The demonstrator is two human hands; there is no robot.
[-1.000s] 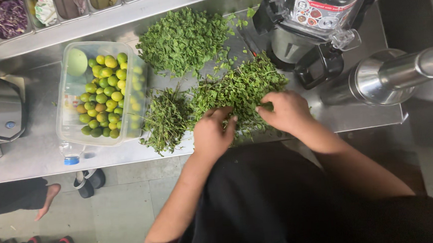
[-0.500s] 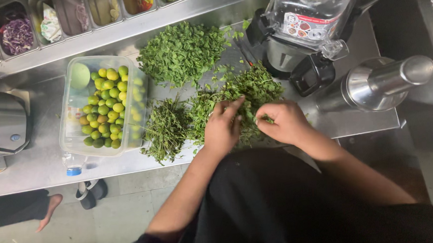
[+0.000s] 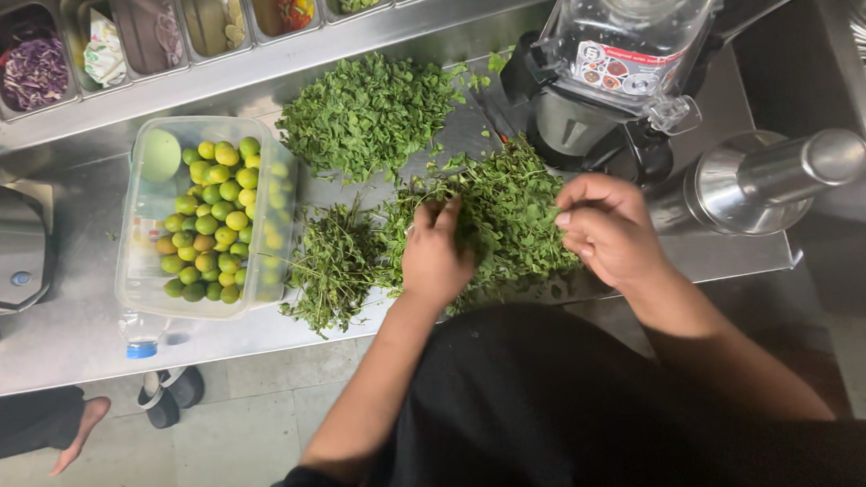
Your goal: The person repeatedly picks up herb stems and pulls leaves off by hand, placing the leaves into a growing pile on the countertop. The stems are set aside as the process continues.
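Note:
My left hand (image 3: 436, 253) rests fingers-down in a loose heap of green leafy herb stalks (image 3: 511, 214) on the steel counter (image 3: 68, 336), pinching some sprigs. To the right, my right hand (image 3: 607, 228) hovers at the heap's edge with its fingers curled together near the leaves; what they pinch is too small to tell. Behind the heap lies a tidy pile of picked green leaves (image 3: 370, 112). A bundle of bare stems and stalks (image 3: 334, 265) sits left of my left hand.
A clear plastic tub of small limes (image 3: 206, 217) stands at the left, a small bottle (image 3: 140, 337) below it. A blender (image 3: 622, 51) and a steel cylinder (image 3: 770, 178) stand at the right. Ingredient bins (image 3: 140, 36) line the back. Someone's bare foot (image 3: 82, 430) shows on the floor.
My left hand has moved up into the herb heap and my right hand has lifted off to the heap's right edge. The view has shifted slightly downward.

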